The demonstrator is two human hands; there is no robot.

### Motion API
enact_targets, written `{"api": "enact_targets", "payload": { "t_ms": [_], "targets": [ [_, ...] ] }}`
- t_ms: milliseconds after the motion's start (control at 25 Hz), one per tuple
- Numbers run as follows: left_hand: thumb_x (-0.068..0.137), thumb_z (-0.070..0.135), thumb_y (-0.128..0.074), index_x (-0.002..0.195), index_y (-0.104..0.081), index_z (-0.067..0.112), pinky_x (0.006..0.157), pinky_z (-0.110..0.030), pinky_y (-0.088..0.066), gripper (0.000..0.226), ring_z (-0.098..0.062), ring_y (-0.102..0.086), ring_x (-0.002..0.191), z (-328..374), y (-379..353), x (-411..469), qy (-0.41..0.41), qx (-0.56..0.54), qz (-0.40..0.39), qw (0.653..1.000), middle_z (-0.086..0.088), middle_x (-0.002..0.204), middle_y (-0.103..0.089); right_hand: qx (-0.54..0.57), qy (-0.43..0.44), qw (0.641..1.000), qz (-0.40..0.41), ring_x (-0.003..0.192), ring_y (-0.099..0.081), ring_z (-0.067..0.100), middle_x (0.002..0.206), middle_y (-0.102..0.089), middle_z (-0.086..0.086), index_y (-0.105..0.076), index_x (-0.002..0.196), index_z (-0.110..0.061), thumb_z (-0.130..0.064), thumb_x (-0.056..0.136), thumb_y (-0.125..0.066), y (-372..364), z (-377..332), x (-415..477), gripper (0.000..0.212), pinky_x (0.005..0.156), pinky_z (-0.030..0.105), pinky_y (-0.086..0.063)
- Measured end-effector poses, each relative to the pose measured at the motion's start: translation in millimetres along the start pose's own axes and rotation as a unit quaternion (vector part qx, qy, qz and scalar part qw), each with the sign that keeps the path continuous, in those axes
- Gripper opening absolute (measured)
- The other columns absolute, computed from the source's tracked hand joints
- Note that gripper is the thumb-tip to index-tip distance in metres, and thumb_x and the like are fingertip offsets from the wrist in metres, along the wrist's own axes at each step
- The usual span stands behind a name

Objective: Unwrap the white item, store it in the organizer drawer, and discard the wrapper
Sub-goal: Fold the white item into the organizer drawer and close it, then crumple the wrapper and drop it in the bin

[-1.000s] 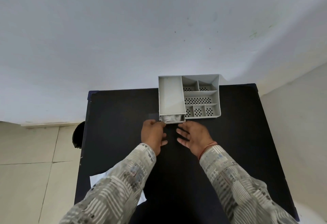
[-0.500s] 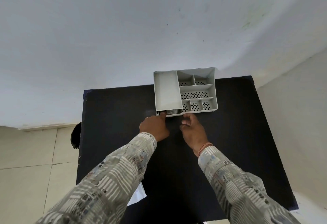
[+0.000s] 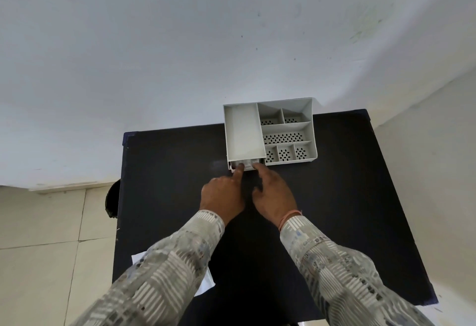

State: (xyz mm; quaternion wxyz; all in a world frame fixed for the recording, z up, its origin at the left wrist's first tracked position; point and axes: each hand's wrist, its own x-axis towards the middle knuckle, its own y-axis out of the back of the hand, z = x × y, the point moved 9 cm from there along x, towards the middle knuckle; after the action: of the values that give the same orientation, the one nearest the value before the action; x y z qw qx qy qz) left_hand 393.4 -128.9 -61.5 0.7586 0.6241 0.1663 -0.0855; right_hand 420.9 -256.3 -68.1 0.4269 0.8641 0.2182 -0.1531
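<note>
A pale grey organizer [image 3: 288, 129] with several compartments stands at the back edge of the black table [image 3: 167, 171]. Its drawer [image 3: 246, 166] at the lower left front sticks out a little, and something white shows inside. My left hand [image 3: 221, 196] is curled with the index finger stretched out, its tip on the drawer front. My right hand [image 3: 274, 196] has its fingers spread, one fingertip at the drawer's right end. Neither hand holds anything. A white wrapper [image 3: 206, 283] lies near the table's front left, mostly hidden under my left sleeve.
A white wall rises right behind the organizer. A dark round object [image 3: 112, 200] sits on the tiled floor off the table's left edge. Another wall stands close on the right of the table.
Both hands have moved forward from in front of the organizer to the drawer front. The drawer sticks out less than a second ago.
</note>
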Motion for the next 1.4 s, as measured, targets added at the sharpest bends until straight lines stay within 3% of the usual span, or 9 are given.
{"api": "enact_targets", "payload": {
  "t_ms": [160,320,520,680,840,1040,1160,1280,1400],
  "targets": [
    [0.092,0.044,-0.065,0.151,-0.046,0.023,0.085,-0.047,-0.06,0.065,-0.039,-0.073,0.111,-4,-3,27,0.029,-0.009,-0.069,0.997,-0.012,0.119,-0.074,-0.049,-0.017,0.998,-0.041,0.139,-0.054,0.031,0.152,-0.054,0.007,-0.034,0.159,-0.038,-0.021,0.091,-0.061,-8,0,6,0.075,0.114,0.056,-0.046],
    [0.096,0.042,-0.06,0.157,-0.04,0.025,0.083,-0.045,-0.061,0.067,-0.037,-0.074,0.108,-5,1,18,0.027,-0.007,-0.05,0.998,-0.011,0.115,-0.075,0.122,-0.051,0.991,-0.004,0.14,-0.055,0.025,0.153,-0.056,0.007,-0.048,0.154,-0.03,-0.01,0.094,-0.06,-7,7,6,0.065,0.116,0.042,-0.046],
    [0.101,0.048,-0.052,0.165,-0.027,0.024,0.093,-0.044,-0.06,0.074,-0.034,-0.076,0.101,-35,-7,-37,0.088,-0.117,0.023,0.989,-0.011,0.103,-0.08,0.585,-0.193,0.786,-0.053,0.132,-0.061,0.022,0.152,-0.057,0.005,-0.043,0.154,-0.023,-0.007,0.105,-0.051,-31,1,2,0.052,0.107,0.05,-0.05],
    [0.099,0.048,-0.054,0.168,-0.017,0.018,0.098,-0.043,-0.057,0.084,-0.034,-0.075,0.106,-55,-43,-74,0.136,-0.147,-0.027,0.979,-0.01,0.106,-0.08,0.684,-0.226,0.693,-0.038,0.142,-0.055,0.03,0.158,-0.051,0.013,-0.044,0.152,-0.007,-0.011,0.109,-0.036,-33,-8,11,0.044,0.118,0.057,-0.041],
    [0.095,0.047,-0.062,0.165,-0.029,0.021,0.102,-0.042,-0.055,0.081,-0.034,-0.074,0.112,-81,-53,-82,0.159,-0.187,-0.037,0.969,-0.008,0.111,-0.08,0.638,-0.232,0.732,-0.052,0.141,-0.055,0.029,0.152,-0.058,0.009,-0.059,0.13,-0.013,-0.015,0.109,-0.042,-40,-5,5,0.027,0.115,0.054,-0.042],
    [0.084,0.034,-0.078,0.148,-0.055,0.021,0.099,-0.043,-0.055,0.069,-0.035,-0.072,0.115,-147,-60,-114,0.223,-0.226,-0.004,0.948,-0.008,0.118,-0.078,0.374,-0.197,0.895,-0.146,0.121,-0.066,0.022,0.134,-0.07,0.006,-0.068,0.126,-0.016,-0.019,0.101,-0.061,-90,-12,-29,0.026,0.098,0.041,-0.053],
    [0.077,0.031,-0.083,0.147,-0.051,0.021,0.101,-0.048,-0.056,0.077,-0.039,-0.069,0.118,-187,-81,-153,0.311,-0.284,-0.005,0.907,-0.013,0.129,-0.071,0.141,-0.133,0.96,-0.202,0.124,-0.067,0.027,0.135,-0.071,0.01,-0.07,0.13,-0.009,-0.024,0.095,-0.071,-140,-19,-47,0.038,0.109,0.041,-0.052],
    [0.079,0.03,-0.086,0.158,-0.041,0.018,0.114,-0.053,-0.047,0.091,-0.044,-0.055,0.138,-197,-109,-191,0.372,-0.305,-0.034,0.876,-0.019,0.152,-0.054,-0.01,-0.105,0.959,-0.263,0.12,-0.069,0.034,0.128,-0.074,0.015,-0.073,0.123,-0.001,-0.025,0.092,-0.073,-185,-21,-65,0.039,0.108,0.042,-0.053],
    [0.079,0.033,-0.088,0.163,-0.033,0.016,0.119,-0.049,-0.041,0.102,-0.041,-0.048,0.145,-183,-136,-216,0.362,-0.327,-0.068,0.87,-0.019,0.16,-0.046,0.053,-0.143,0.941,-0.301,0.106,-0.076,0.032,0.119,-0.079,0.014,-0.077,0.11,-0.005,-0.02,0.087,-0.078,-224,-18,-84,0.028,0.099,0.047,-0.061]
  ]
}}
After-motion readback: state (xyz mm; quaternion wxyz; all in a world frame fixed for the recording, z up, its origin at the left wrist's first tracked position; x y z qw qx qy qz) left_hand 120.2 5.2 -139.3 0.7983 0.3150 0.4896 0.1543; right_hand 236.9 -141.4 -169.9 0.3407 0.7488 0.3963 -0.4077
